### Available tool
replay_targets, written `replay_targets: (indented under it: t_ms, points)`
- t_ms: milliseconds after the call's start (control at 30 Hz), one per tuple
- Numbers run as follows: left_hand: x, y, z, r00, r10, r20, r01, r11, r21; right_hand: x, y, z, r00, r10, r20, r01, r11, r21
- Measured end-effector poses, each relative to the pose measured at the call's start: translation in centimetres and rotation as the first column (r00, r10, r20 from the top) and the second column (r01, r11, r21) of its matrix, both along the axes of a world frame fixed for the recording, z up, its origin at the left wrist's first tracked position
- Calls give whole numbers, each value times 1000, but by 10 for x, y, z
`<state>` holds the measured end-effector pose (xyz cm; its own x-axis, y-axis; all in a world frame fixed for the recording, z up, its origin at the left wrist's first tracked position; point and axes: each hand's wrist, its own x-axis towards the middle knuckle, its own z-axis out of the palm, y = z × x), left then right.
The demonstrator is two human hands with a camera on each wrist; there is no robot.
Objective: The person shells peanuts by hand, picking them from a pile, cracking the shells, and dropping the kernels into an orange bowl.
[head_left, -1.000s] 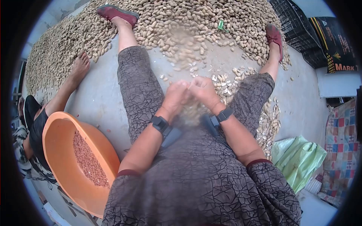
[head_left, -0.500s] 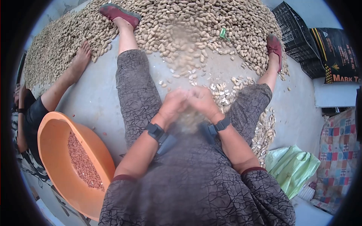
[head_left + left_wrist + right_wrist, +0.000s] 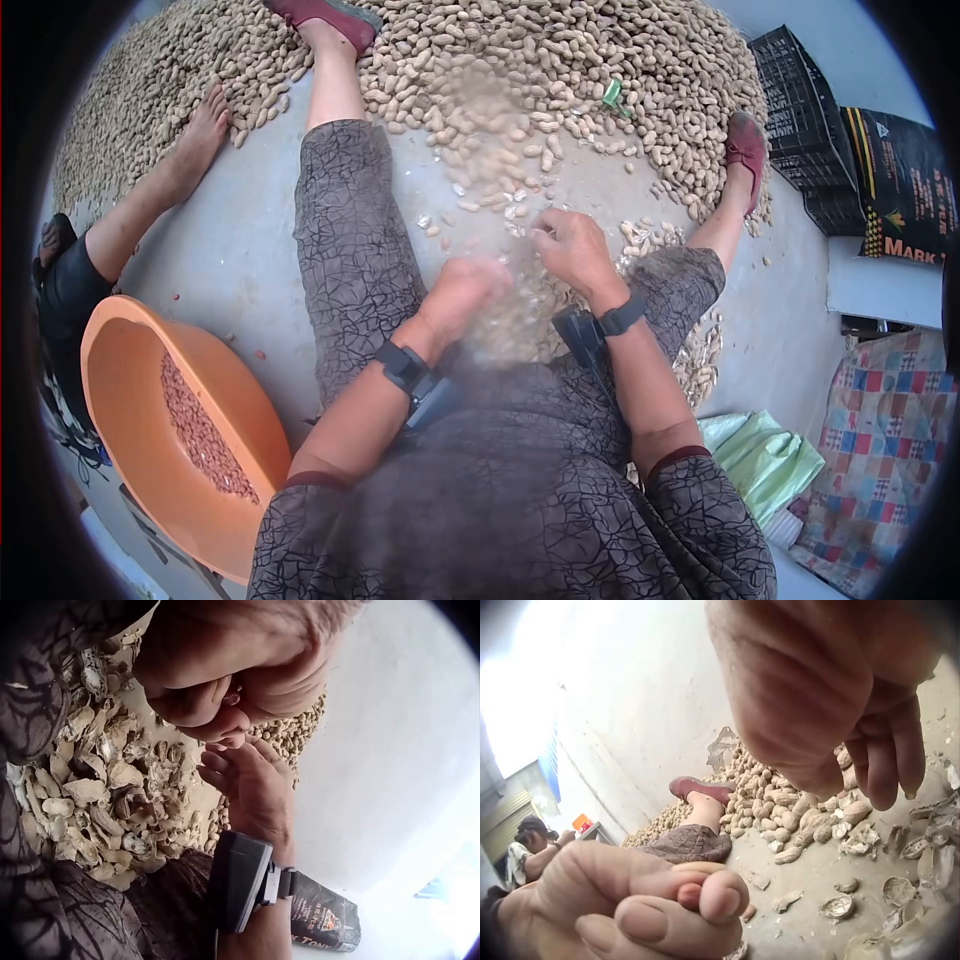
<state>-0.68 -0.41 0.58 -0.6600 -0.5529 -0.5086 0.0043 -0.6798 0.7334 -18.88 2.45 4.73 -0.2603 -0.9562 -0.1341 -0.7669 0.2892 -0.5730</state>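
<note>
Your left hand (image 3: 462, 300) pinches a kernel (image 3: 689, 895) between curled fingers and thumb; it looks small, rounded and reddish, only partly showing. It's held above the floor (image 3: 270, 200), on the near side of the peanut heap (image 3: 560, 60). Your right hand (image 3: 578, 255) is just beside, its fingers hanging loosely bent. Below lie pale, rough, broken shells (image 3: 86, 787). The orange basin (image 3: 130, 400) on your left holds similar reddish kernels (image 3: 205, 430).

Broken peanut shells (image 3: 94, 795) lie heaped beside dark patterned cloth (image 3: 28, 716).
</note>
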Motion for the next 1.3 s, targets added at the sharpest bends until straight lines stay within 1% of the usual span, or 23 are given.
replay_targets:
  t_ms: [67, 100, 167, 200, 267, 300, 367, 400, 467, 500, 533, 567, 600, 667, 800, 867, 1000, 1067, 1100, 1167, 1200, 1267, 1300]
  points:
    - [-3, 1, 1, 996, -81, 36, 80, 996, 44, -1, -10, -19, 995, 17, -98, -24, 997, -67]
    - [-3, 1, 0, 996, -81, 41, 78, 995, 55, 0, -14, -26, 995, 20, -93, -25, 998, -56]
    - [-3, 0, -3, 996, -91, -11, 91, 990, 107, 0, -21, -39, 982, 15, -190, -29, 997, -69]
    - [-4, -2, 1, 996, -85, -8, 86, 990, 113, 0, -24, -43, 982, 21, -186, -34, 997, -64]
    - [-5, -7, 10, 1000, -6, -30, 12, 972, 235, -1, -29, -51, 956, 21, -294, -24, 1000, -8]
    - [-6, -8, 13, 1000, -4, -26, 10, 971, 239, -3, -31, -55, 957, 24, -290, -26, 1000, -4]
    - [-8, -9, 15, 989, 79, -122, -38, 952, 305, -7, -31, -62, 962, 7, -274, -17, 999, -37]
    - [-10, -8, 10, 990, 76, -120, -35, 949, 313, -6, -29, -57, 962, 6, -273, -14, 1000, -28]
    - [-12, -11, -1, 987, 149, -63, -132, 968, 215, -3, -26, -47, 985, -27, -168, 30, 999, 12]
    - [-12, -12, 0, 987, 149, -57, -133, 967, 218, -6, -23, -59, 986, -27, -163, 30, 999, 16]
    - [-12, -12, 2, 981, 191, -33, -181, 961, 210, -9, -16, -75, 985, -104, 135, 103, 995, 13]
    - [-12, -13, 3, 973, 231, -10, -224, 954, 198, -13, -10, -89, 891, -173, 419, 178, 984, 29]
    - [-11, -13, 2, 975, 224, -7, -218, 955, 202, -8, -6, -75, 889, -182, 420, 185, 982, 35]
    - [-12, -15, 1, 961, 275, -36, -259, 937, 234, 8, -4, -24, 700, -250, 669, 167, 968, 187]
    - [-12, -15, 8, 965, 264, -7, -259, 953, 156, 19, 1, -10, 665, -191, 723, 161, 981, 111]
    - [-10, -14, 4, 990, 131, -60, -125, 987, 99, 21, 4, -4, 615, -175, 769, 95, 984, 148]
    - [-5, -14, 12, 984, 144, -101, -125, 977, 171, 21, 8, 2, 673, -158, 722, 60, 985, 161]
    - [0, -14, 9, 974, 92, -209, -55, 982, 179, 23, 12, 8, 585, -145, 798, 74, 989, 126]
    - [3, -14, 9, 973, 89, -211, -51, 983, 176, 23, 13, 5, 586, -144, 797, 77, 989, 123]
    - [5, -14, 10, 958, 23, -287, 37, 978, 204, 21, 13, -4, 674, -67, 735, 148, 988, -46]
    - [5, -13, 11, 958, 19, -288, 40, 979, 199, 23, 13, 2, 675, -65, 735, 151, 987, -51]
    - [5, -11, 13, 920, 40, -389, 37, 981, 189, 26, 13, 15, 562, -112, 819, 139, 990, 40]
    - [4, -10, 17, 920, 37, -389, 39, 982, 185, 30, 14, 22, 563, -109, 819, 140, 989, 35]
